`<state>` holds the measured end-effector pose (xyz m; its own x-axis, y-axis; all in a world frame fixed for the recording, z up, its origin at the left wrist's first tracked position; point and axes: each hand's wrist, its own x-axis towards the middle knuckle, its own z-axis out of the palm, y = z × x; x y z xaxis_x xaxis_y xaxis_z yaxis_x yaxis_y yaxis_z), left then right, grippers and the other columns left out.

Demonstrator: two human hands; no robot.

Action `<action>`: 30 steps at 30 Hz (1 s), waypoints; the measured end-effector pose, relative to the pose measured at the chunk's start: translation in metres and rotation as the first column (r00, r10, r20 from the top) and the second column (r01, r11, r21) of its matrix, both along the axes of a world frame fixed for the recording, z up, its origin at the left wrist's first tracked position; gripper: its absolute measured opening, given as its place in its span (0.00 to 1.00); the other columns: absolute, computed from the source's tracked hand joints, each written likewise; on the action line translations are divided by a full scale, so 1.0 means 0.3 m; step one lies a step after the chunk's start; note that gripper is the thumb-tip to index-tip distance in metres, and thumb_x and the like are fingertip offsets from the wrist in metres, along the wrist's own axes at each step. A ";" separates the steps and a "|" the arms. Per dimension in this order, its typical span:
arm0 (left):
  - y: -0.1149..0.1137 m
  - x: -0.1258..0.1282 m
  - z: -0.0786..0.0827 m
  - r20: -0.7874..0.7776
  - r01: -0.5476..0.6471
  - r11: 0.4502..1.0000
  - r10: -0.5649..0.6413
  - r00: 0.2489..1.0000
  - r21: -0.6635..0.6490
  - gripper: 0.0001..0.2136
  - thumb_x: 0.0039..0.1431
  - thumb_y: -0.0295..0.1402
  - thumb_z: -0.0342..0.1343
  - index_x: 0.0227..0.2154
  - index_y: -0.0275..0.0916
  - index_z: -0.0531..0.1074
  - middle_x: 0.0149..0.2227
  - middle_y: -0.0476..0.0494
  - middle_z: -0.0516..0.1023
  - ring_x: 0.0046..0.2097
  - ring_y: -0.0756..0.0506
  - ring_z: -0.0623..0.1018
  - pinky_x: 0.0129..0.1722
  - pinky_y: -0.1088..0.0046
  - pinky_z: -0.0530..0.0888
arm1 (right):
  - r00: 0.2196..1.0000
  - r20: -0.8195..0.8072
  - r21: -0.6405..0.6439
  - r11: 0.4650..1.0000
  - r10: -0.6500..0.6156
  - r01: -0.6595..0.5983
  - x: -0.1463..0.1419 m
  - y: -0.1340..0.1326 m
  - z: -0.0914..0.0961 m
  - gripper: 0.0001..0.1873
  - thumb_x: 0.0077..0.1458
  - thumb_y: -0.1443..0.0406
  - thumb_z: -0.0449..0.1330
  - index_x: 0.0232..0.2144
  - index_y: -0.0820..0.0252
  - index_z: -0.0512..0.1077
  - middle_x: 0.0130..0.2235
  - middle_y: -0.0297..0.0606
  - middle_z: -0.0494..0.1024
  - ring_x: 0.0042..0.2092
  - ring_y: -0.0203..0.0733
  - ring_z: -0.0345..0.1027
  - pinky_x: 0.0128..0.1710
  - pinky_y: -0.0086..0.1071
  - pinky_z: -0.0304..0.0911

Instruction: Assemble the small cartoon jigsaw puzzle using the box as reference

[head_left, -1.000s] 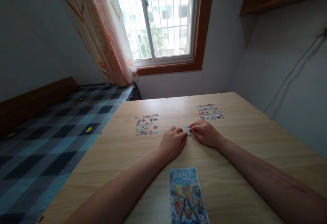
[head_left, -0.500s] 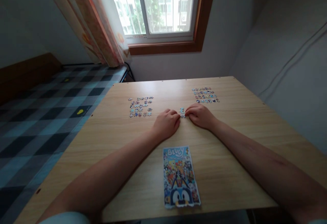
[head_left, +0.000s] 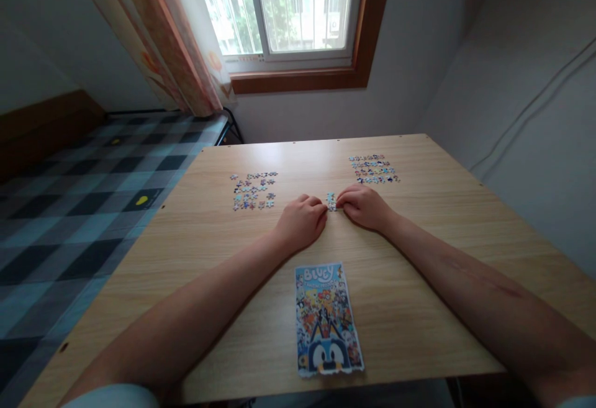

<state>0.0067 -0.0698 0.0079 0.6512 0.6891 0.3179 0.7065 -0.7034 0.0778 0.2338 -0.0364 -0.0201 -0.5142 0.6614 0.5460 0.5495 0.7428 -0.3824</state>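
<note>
A small cluster of joined jigsaw pieces (head_left: pixel 331 202) lies flat on the wooden table, between my two hands. My left hand (head_left: pixel 303 218) is closed, its fingertips pressed on the cluster's left edge. From the other side my right hand (head_left: pixel 361 205), fingers curled together, pinches at the right edge. The fingertips partly cover the outer pieces. Closer to me lies a picture card (head_left: pixel 327 321) with "Bluey" lettering and a blue cartoon dog's face.
Loose jigsaw pieces lie in rows at the left (head_left: pixel 254 190), and another group of pieces (head_left: pixel 372 169) sits at the back right. The table (head_left: pixel 419 308) borders a bed with a checked cover (head_left: pixel 107 209). A window (head_left: pixel 302 10) and curtain (head_left: pixel 186 41) are behind.
The view has tipped and shifted slightly, so everything sits a little higher in the picture. Both hands stay at the small cluster, with no clear change of grip.
</note>
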 end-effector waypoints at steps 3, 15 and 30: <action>-0.003 -0.002 0.002 -0.011 0.008 1.000 -0.008 1.000 -0.014 0.12 0.68 0.33 0.49 0.42 0.39 0.79 0.43 0.40 0.81 0.45 0.41 0.76 0.49 0.61 0.74 | 1.000 -0.007 -0.013 1.000 0.005 -0.005 -0.001 -0.002 0.000 0.14 0.52 0.76 0.57 0.30 0.56 0.80 0.37 0.38 0.83 0.41 0.45 0.75 0.47 0.39 0.68; -0.026 -0.013 0.022 -0.015 -0.003 0.997 0.001 1.000 -0.078 0.13 0.68 0.33 0.49 0.39 0.39 0.79 0.41 0.39 0.81 0.45 0.41 0.77 0.47 0.61 0.75 | 1.000 -0.016 -0.020 1.000 0.007 -0.008 -0.007 -0.009 -0.003 0.15 0.52 0.76 0.56 0.30 0.55 0.80 0.37 0.38 0.83 0.41 0.45 0.75 0.46 0.40 0.69; -0.066 -0.010 0.056 -0.195 -0.039 0.997 0.026 0.980 -0.059 0.13 0.68 0.32 0.46 0.37 0.37 0.76 0.39 0.36 0.78 0.42 0.39 0.76 0.43 0.61 0.75 | 1.000 -0.028 -0.007 1.000 -0.004 0.004 -0.013 -0.011 -0.003 0.15 0.51 0.77 0.57 0.30 0.55 0.79 0.35 0.37 0.82 0.39 0.44 0.75 0.44 0.38 0.69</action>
